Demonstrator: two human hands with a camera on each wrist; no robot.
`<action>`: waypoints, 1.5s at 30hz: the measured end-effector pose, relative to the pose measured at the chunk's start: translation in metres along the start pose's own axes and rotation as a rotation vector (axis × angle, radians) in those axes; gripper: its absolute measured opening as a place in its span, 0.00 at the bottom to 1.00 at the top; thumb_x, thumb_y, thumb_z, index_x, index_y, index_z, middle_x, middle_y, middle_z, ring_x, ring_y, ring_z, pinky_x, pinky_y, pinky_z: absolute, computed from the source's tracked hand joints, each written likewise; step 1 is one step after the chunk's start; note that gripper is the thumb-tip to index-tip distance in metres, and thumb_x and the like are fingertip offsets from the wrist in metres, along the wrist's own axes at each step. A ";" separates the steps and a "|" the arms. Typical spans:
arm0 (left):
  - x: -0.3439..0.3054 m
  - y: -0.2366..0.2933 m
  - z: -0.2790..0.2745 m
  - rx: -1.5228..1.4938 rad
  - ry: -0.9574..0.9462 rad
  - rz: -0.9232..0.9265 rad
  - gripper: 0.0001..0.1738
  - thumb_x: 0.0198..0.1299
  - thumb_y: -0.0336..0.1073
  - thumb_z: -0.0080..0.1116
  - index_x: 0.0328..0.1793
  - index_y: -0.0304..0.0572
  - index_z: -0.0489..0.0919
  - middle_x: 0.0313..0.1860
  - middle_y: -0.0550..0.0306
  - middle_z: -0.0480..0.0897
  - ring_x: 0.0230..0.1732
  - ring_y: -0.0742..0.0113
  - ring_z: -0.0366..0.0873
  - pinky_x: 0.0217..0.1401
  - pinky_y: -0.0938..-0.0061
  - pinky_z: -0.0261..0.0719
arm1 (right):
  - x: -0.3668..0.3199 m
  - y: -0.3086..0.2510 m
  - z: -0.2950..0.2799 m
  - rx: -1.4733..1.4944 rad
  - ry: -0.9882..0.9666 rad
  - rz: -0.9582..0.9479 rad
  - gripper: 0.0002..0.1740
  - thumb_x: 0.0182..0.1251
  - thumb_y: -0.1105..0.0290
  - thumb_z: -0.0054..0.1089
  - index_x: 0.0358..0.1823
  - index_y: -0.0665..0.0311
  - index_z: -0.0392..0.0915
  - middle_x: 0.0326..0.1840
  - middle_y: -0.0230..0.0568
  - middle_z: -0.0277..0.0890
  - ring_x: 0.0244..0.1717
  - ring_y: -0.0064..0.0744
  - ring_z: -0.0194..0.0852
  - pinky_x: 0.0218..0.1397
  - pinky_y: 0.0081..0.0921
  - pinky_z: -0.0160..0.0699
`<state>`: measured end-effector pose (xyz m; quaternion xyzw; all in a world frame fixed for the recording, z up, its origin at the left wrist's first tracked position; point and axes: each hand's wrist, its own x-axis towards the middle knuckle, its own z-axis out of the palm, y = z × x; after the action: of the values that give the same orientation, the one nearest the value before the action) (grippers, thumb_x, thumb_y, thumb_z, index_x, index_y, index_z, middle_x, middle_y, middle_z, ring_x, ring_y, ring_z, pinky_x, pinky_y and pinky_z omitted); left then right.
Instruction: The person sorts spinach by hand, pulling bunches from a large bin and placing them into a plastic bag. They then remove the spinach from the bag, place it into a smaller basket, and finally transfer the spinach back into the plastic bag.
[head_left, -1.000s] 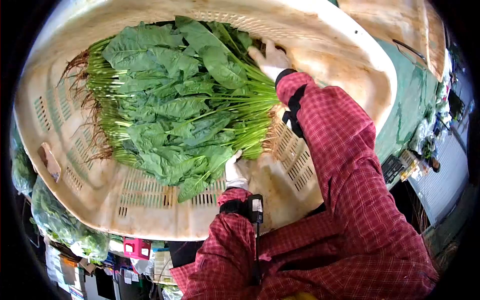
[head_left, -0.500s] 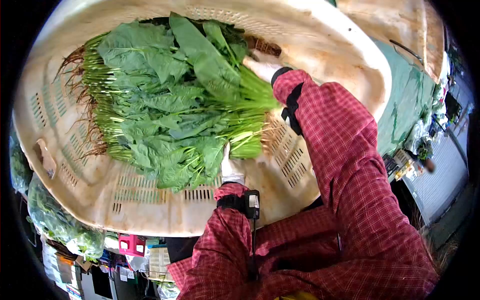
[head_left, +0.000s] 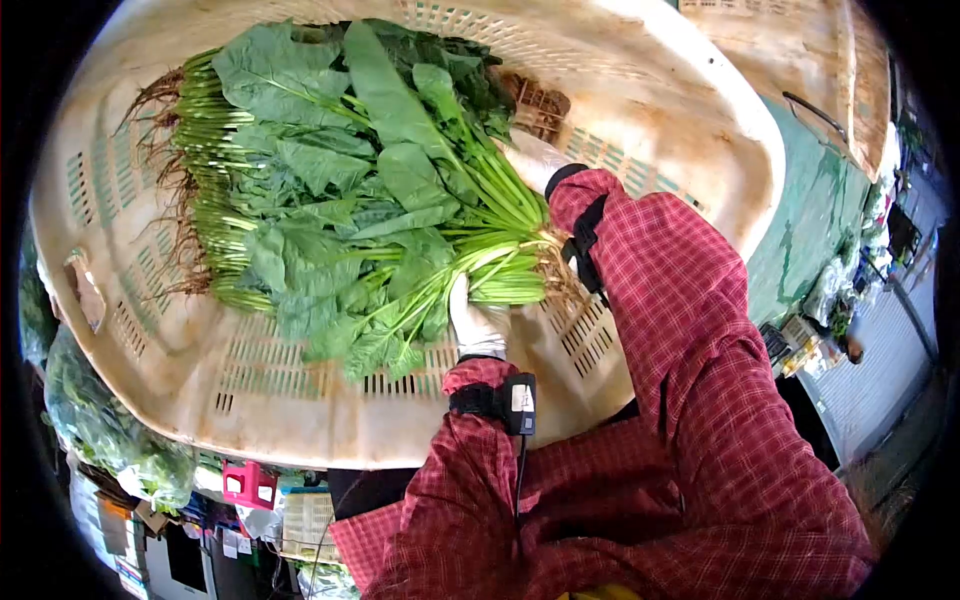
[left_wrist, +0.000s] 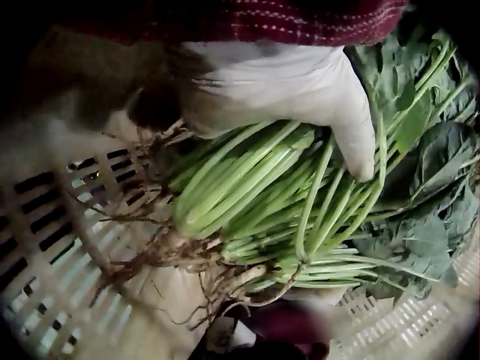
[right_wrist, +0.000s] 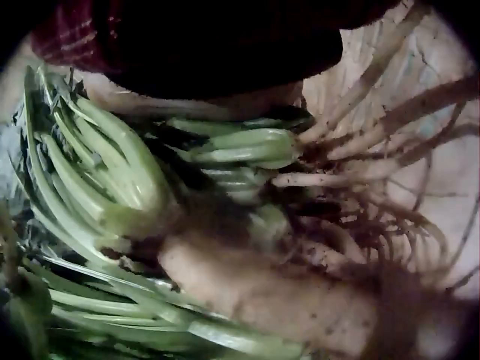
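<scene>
The leafy greens (head_left: 400,180) lie heaped inside a pale slotted basket (head_left: 290,440), their leaves meeting and overlapping in the middle of it. Along the left side the work looks done: pale stem ends (head_left: 205,200) stand in a fairly even line from far to near, with brown roots (head_left: 165,185) pointing out to the left. The right side seems less finished — its stems (head_left: 510,275) fan together toward a tangle of roots (head_left: 565,285), and a few thin ones cross over the others at a slant. The left hand (head_left: 482,320), in a white glove, is at the near edge of that right-hand part, its thumb apart from the palm and laid over the stems; its other fingers are hidden, so whether it grips them or only rests there I cannot tell. The right hand (head_left: 530,160) is at the far side of the same stems, just beside them, with its fingers out of sight behind the greens; how far open it is, and whether it has hold of anything, cannot be told, and the right wrist view is too dark and blurred to settle it. So the heap looks well built up, with the right-hand stems the part where tidying may remain — how many more greens are to be added, if any, the pictures do not show.
</scene>
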<state>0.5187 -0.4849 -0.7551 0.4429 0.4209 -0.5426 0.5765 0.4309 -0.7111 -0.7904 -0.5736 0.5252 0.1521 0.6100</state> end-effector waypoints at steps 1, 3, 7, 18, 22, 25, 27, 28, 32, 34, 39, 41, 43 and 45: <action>-0.008 0.002 0.007 0.020 -0.017 -0.010 0.32 0.60 0.49 0.58 0.65 0.38 0.69 0.60 0.45 0.75 0.58 0.49 0.73 0.64 0.51 0.70 | 0.000 -0.002 0.000 -0.037 -0.007 0.100 0.49 0.66 0.31 0.30 0.72 0.68 0.55 0.73 0.56 0.56 0.74 0.52 0.53 0.76 0.31 0.50; -0.025 0.007 0.026 0.043 0.028 -0.048 0.34 0.59 0.51 0.59 0.66 0.39 0.68 0.61 0.45 0.74 0.60 0.49 0.72 0.66 0.51 0.69 | -0.005 -0.016 -0.001 -0.103 -0.004 0.302 0.53 0.64 0.28 0.31 0.75 0.68 0.49 0.75 0.56 0.53 0.75 0.50 0.51 0.76 0.31 0.50; -0.063 0.028 0.043 0.103 -0.105 -0.031 0.39 0.59 0.61 0.57 0.68 0.43 0.67 0.63 0.49 0.73 0.61 0.53 0.72 0.66 0.54 0.69 | -0.054 -0.078 -0.031 -0.065 -0.220 0.361 0.67 0.54 0.17 0.26 0.75 0.76 0.40 0.76 0.63 0.47 0.77 0.49 0.47 0.76 0.31 0.50; -0.163 0.118 0.004 0.277 0.005 -0.183 0.43 0.53 0.73 0.51 0.62 0.46 0.70 0.53 0.55 0.76 0.54 0.59 0.74 0.51 0.57 0.79 | -0.206 -0.207 0.006 -0.048 -0.236 0.116 0.58 0.51 0.38 0.64 0.66 0.82 0.50 0.43 0.64 0.71 0.38 0.48 0.80 0.37 0.36 0.81; -0.229 0.130 0.027 0.348 0.036 -0.118 0.40 0.53 0.71 0.51 0.58 0.46 0.71 0.50 0.55 0.76 0.52 0.59 0.74 0.51 0.56 0.78 | -0.272 -0.275 0.015 -0.151 -0.177 0.167 0.60 0.50 0.46 0.68 0.74 0.70 0.42 0.49 0.54 0.70 0.45 0.48 0.76 0.51 0.54 0.71; -0.284 0.124 0.054 0.408 0.031 -0.056 0.38 0.54 0.70 0.52 0.56 0.46 0.71 0.48 0.55 0.77 0.50 0.60 0.75 0.52 0.56 0.78 | -0.327 -0.315 0.017 -0.291 -0.055 0.077 0.58 0.51 0.49 0.66 0.77 0.63 0.40 0.47 0.50 0.70 0.43 0.45 0.74 0.50 0.58 0.67; -0.320 0.120 0.073 0.448 0.011 -0.006 0.36 0.54 0.69 0.52 0.54 0.46 0.71 0.46 0.55 0.77 0.49 0.60 0.75 0.52 0.55 0.77 | -0.359 -0.331 0.009 -0.324 -0.027 0.010 0.57 0.49 0.47 0.66 0.76 0.62 0.45 0.47 0.50 0.69 0.43 0.46 0.74 0.49 0.50 0.68; -0.338 0.118 0.082 0.473 -0.006 0.021 0.36 0.54 0.69 0.53 0.53 0.45 0.71 0.46 0.55 0.77 0.48 0.60 0.75 0.52 0.55 0.77 | -0.372 -0.336 0.009 -0.329 0.000 -0.024 0.56 0.49 0.47 0.66 0.76 0.61 0.46 0.48 0.49 0.68 0.43 0.46 0.74 0.49 0.50 0.67; -0.404 0.109 0.122 0.549 -0.090 0.142 0.33 0.55 0.67 0.53 0.49 0.45 0.72 0.43 0.55 0.77 0.46 0.60 0.75 0.53 0.54 0.76 | -0.425 -0.361 0.009 -0.355 0.188 -0.169 0.57 0.46 0.47 0.67 0.76 0.57 0.48 0.49 0.48 0.67 0.44 0.45 0.71 0.51 0.57 0.65; -0.439 0.110 0.146 0.587 -0.142 0.203 0.31 0.55 0.66 0.54 0.47 0.45 0.72 0.41 0.55 0.77 0.45 0.60 0.75 0.53 0.54 0.76 | -0.450 -0.382 0.008 -0.364 0.267 -0.191 0.55 0.47 0.50 0.65 0.77 0.54 0.46 0.52 0.50 0.67 0.46 0.46 0.70 0.53 0.61 0.63; -0.510 0.110 0.200 0.641 -0.312 0.372 0.28 0.56 0.64 0.54 0.42 0.45 0.73 0.38 0.55 0.78 0.42 0.60 0.76 0.54 0.53 0.75 | -0.497 -0.412 0.003 -0.420 0.304 -0.245 0.43 0.58 0.54 0.53 0.77 0.48 0.50 0.53 0.50 0.67 0.47 0.48 0.71 0.55 0.67 0.61; -0.538 0.115 0.222 0.642 -0.398 0.433 0.27 0.57 0.63 0.55 0.40 0.45 0.73 0.36 0.55 0.78 0.41 0.61 0.76 0.54 0.53 0.74 | -0.523 -0.434 0.008 -0.398 0.461 -0.248 0.36 0.61 0.54 0.50 0.74 0.41 0.56 0.50 0.47 0.67 0.46 0.46 0.70 0.55 0.66 0.62; -0.563 0.113 0.239 0.621 -0.500 0.501 0.26 0.57 0.63 0.55 0.38 0.45 0.73 0.35 0.55 0.78 0.39 0.61 0.76 0.55 0.52 0.74 | -0.538 -0.449 0.026 -0.375 0.652 -0.266 0.33 0.62 0.54 0.48 0.72 0.38 0.59 0.49 0.45 0.67 0.45 0.46 0.70 0.54 0.65 0.63; -0.587 0.112 0.255 0.621 -0.616 0.561 0.26 0.57 0.62 0.56 0.36 0.45 0.74 0.34 0.55 0.78 0.38 0.61 0.77 0.55 0.52 0.74 | -0.539 -0.422 0.034 -0.364 0.865 -0.312 0.31 0.63 0.54 0.46 0.70 0.36 0.61 0.47 0.45 0.68 0.46 0.47 0.69 0.52 0.64 0.65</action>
<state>0.5984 -0.5813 -0.1172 0.5085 -0.0842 -0.5715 0.6385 0.5626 -0.5817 -0.1306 -0.7533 0.6029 -0.1040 0.2414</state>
